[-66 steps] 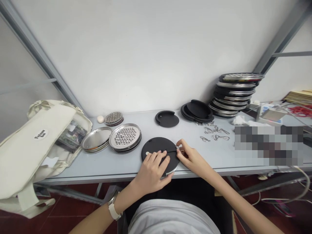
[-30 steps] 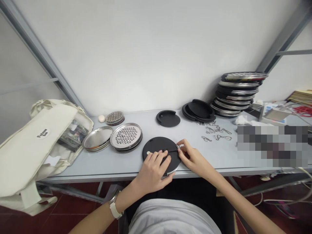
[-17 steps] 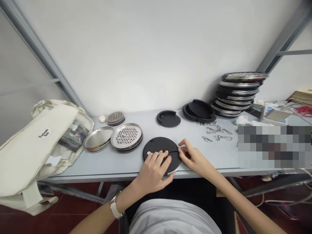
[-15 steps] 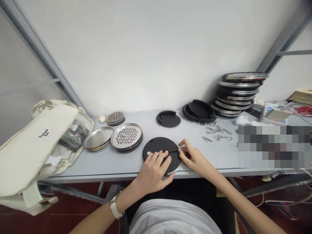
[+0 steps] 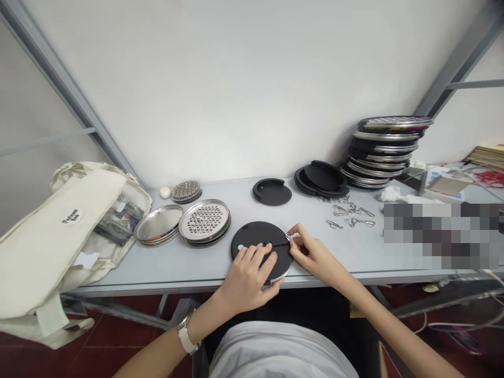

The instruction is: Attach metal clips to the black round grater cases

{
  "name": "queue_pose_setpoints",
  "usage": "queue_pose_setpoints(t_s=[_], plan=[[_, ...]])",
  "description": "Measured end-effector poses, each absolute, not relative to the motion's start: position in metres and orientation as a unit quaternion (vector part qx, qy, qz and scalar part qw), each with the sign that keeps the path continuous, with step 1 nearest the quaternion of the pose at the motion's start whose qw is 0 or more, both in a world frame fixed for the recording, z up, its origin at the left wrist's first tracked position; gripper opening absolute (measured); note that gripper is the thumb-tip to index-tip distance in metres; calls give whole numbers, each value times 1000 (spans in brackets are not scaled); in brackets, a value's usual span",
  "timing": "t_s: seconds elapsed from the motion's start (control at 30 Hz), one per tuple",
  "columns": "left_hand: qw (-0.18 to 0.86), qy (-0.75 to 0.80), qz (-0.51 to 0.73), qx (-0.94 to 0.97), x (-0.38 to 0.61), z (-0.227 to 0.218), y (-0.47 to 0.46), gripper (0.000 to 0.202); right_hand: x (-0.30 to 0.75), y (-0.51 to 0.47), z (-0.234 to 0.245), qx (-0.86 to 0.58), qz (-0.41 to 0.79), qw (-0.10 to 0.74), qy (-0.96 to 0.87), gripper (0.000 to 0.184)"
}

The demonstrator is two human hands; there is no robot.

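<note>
In the head view a round black disc [image 5: 258, 233] with a silver rim lies at the table's front edge. A slot runs from its middle to its right side, and a pale round spot shows at its left. My left hand [image 5: 250, 273] grips it, fingers across the top and thumb at the near rim. At the slot's outer end my right hand [image 5: 309, 249] pinches a small metal wire clip [image 5: 289, 238] between thumb and finger; its far part is hidden by the fingers. Several similar loose wire clips [image 5: 350, 211] lie farther right.
Left of the disc are stacked metal grater plates [image 5: 205, 219], plain metal discs [image 5: 159, 223] and small grater discs [image 5: 186, 190]. Behind are black discs [image 5: 272, 192], [image 5: 326, 178] and a tall leaning stack [image 5: 384, 152]. A cream bag [image 5: 51, 236] occupies the left end.
The wire clip in my right fingers has shifted slightly and now shows more clearly at the disc's edge. My left hand and the disc have stayed put.
</note>
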State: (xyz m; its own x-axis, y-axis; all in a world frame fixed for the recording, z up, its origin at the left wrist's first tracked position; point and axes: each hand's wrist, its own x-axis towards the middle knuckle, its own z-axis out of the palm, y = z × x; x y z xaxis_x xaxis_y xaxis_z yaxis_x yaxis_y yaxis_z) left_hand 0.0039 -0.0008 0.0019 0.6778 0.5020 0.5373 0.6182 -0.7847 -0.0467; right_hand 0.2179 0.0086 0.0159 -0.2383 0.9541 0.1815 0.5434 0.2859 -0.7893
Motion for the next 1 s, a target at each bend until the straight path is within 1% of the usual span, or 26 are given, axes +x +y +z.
queue_pose_setpoints(t_s=[0.17, 0.5, 1.0], plan=[[113, -309, -258, -908, 4, 1, 0, 43, 218, 9, 15, -518, 304, 335, -726, 5], [116, -307, -255, -909, 4, 1, -1, 43, 218, 9, 12, -519, 292, 345, -725, 9], [119, -302, -245, -913, 3, 0, -1, 45, 217, 6, 11, -519, 258, 357, -732, 4]])
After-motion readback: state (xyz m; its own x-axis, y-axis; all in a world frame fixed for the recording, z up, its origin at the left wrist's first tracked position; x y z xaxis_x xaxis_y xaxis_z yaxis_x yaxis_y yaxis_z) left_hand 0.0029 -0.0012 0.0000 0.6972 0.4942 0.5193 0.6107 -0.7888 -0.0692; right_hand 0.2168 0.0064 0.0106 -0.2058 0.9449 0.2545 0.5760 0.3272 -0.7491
